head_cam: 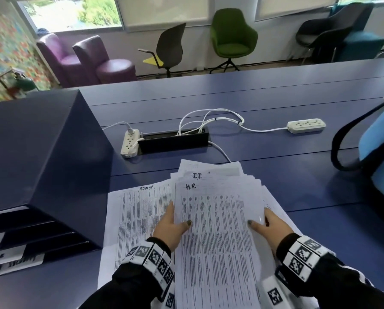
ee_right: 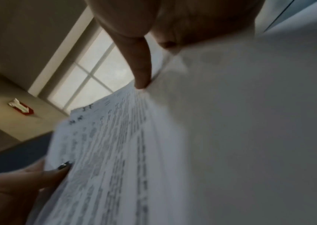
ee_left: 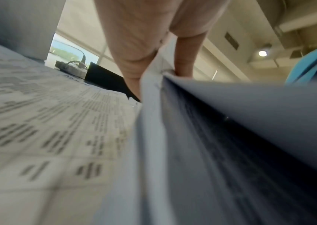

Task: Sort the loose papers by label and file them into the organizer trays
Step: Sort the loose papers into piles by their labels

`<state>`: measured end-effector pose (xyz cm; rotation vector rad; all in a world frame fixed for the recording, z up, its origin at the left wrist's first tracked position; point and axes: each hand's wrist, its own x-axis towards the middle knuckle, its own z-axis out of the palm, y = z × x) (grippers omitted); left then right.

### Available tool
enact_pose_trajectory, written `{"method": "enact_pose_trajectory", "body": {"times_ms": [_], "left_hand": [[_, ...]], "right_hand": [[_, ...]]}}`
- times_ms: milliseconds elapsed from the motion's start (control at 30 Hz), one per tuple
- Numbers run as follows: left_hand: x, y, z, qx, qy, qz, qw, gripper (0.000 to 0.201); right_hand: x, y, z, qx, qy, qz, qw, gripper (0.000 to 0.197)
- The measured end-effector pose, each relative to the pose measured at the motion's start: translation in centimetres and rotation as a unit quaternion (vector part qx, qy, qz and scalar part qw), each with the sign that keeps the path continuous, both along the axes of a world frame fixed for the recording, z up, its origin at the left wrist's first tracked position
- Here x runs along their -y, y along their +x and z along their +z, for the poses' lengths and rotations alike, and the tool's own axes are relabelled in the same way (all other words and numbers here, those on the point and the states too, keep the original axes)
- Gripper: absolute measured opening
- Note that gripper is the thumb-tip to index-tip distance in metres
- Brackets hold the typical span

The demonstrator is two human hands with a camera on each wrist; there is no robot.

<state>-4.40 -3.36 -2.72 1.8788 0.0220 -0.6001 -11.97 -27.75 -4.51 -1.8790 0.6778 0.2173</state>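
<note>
A fanned stack of printed papers is held up off the blue table between both hands. Its top sheet is marked "H.R." and the sheet behind it "I.T.". My left hand grips the stack's left edge, thumb on top and fingers underneath. My right hand grips the right edge the same way. A sheet marked "ADMIN" lies flat on the table to the left, partly under the stack. The dark blue organizer stands at the left; its labelled trays face me. The left wrist view shows my left hand on the stack's edge.
Behind the papers are a white power strip, an open black cable box with white cords, and a second power strip further right. A blue bag with a black strap stands at the right edge. Chairs line the far wall.
</note>
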Motion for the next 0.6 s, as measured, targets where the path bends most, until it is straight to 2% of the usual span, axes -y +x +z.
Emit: {"method": "enact_pose_trajectory", "body": {"times_ms": [100, 200, 267, 333, 400, 500, 600], "left_hand": [[-0.5, -0.2, 0.2, 0.011, -0.034, 0.004, 0.999, 0.047], [-1.2, 0.0, 0.6, 0.011, -0.065, 0.024, 0.998, 0.036], [-1.5, 0.3, 1.0, 0.024, -0.082, 0.050, 0.995, 0.032], [-1.7, 0.7, 1.4, 0.045, -0.090, 0.078, 0.992, 0.031], [-2.1, 1.5, 1.8, 0.070, -0.105, 0.120, 0.985, 0.031], [-3.5, 3.0, 2.8, 0.122, -0.120, 0.175, 0.970, 0.036], [-5.2, 4.4, 4.7, 0.182, -0.107, 0.216, 0.953, 0.039]], "right_hand": [[0.3, -0.3, -1.2, -0.018, -0.009, 0.028, 0.999, 0.019], [0.9, -0.3, -2.0, -0.001, -0.061, 0.032, 0.998, 0.015], [1.6, -0.1, -2.8, -0.002, -0.184, 0.045, 0.982, 0.037], [2.2, -0.2, -3.4, -0.058, -0.300, 0.132, 0.943, 0.058], [2.4, -0.5, -3.8, -0.105, -0.306, 0.195, 0.926, 0.074], [2.5, -0.9, -4.2, -0.106, -0.284, 0.201, 0.932, 0.094], [2.3, -0.9, -3.9, -0.118, -0.291, 0.212, 0.925, 0.096]]}}
